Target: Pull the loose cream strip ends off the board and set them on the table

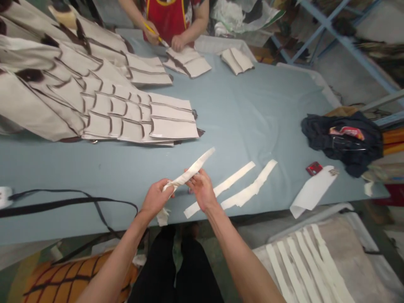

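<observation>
Pinched in my left hand [158, 195] is one end of a cream fabric strip [195, 167], twisted near the fingers and hanging down in a short tail below. My right hand [203, 189] is turned palm up, its fingers loosely curled under and around the middle of the same strip. The far end of the strip points away over the blue table [252, 113]. Flat on the table, just right of my right hand, lie a straight cream strip [235, 177] and a wavier, ragged-edged strip [255, 185].
Layered cream panels with dark edges [126, 113] are piled at left. Across the table, a person in a red apron [166, 19] brushes a panel piece [189, 63]. Dark cloth [347, 143] and white paper [314, 191] lie right. More strips [303, 261] rest below. Black straps [78, 202] cross the left.
</observation>
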